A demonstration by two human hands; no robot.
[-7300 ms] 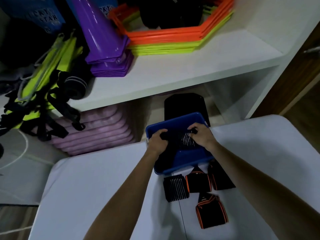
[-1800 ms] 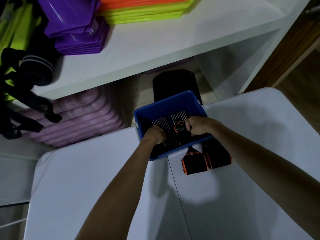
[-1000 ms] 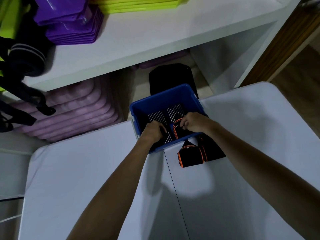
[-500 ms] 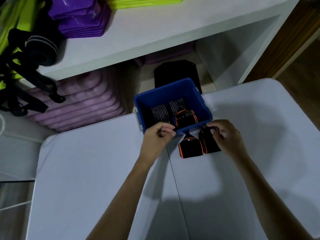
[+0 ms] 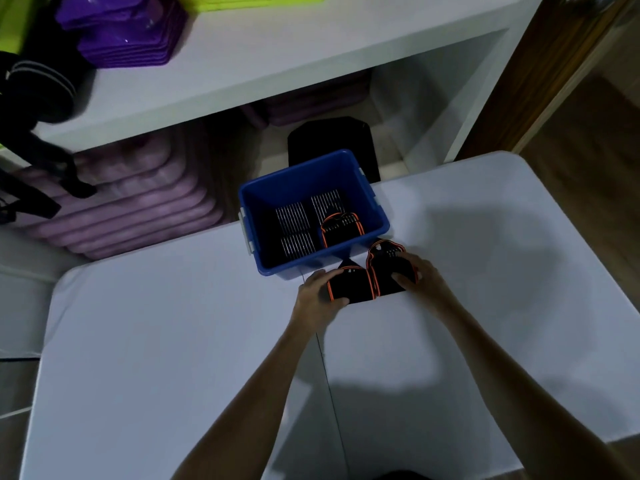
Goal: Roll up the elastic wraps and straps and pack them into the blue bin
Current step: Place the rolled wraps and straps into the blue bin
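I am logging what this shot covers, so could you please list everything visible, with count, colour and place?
blue bin: one, blue, far edge of the table
wraps in the bin: one black with orange trim, at least three black with white stripes, on the bin floor
orange-trimmed wraps on the table: two, black, just in front of the bin, left one, right one
table: one, white
shelf: one, white, behind the table
purple stack: on the shelf, count unclear
lime items: top edge, on the shelf
lilac mats: stacked under the shelf
black straps: left edge
left hand: grips the left wrap
right hand: grips the right wrap
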